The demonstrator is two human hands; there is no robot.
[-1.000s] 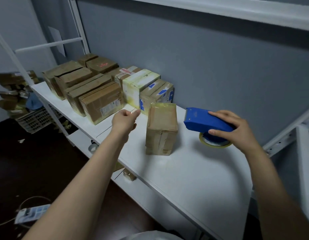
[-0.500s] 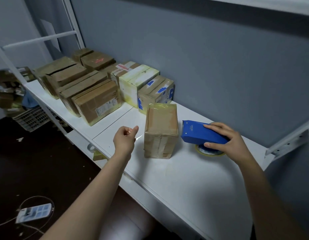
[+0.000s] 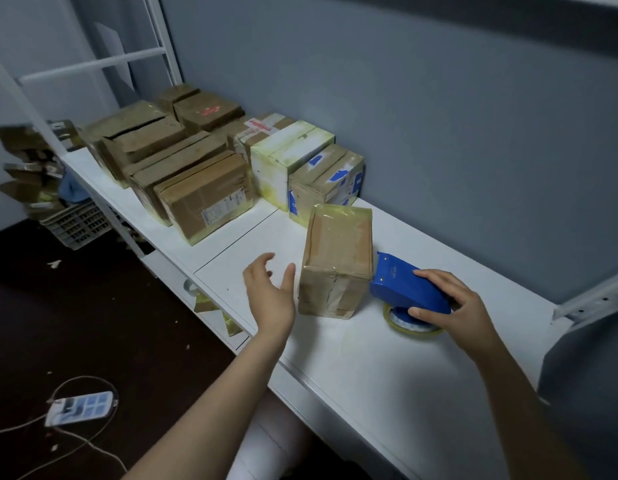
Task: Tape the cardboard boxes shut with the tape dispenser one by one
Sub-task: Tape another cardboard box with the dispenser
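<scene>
The cardboard box (image 3: 337,261) stands midway between the front and rear edges of the shelf (image 3: 370,382), and the tape dispenser (image 3: 403,289) touches its right side. My right hand (image 3: 454,308) grips the dispenser, while my left hand (image 3: 270,292) hovers spread beside the box. By my judgement a tape run is starting: steady the box, then draw tape across.

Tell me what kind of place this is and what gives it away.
Likely a small packing or storage room: taped cardboard boxes line a white table against a grey wall, the right hand grips a blue tape dispenser, and cardboard scraps pile by a crate.
</scene>
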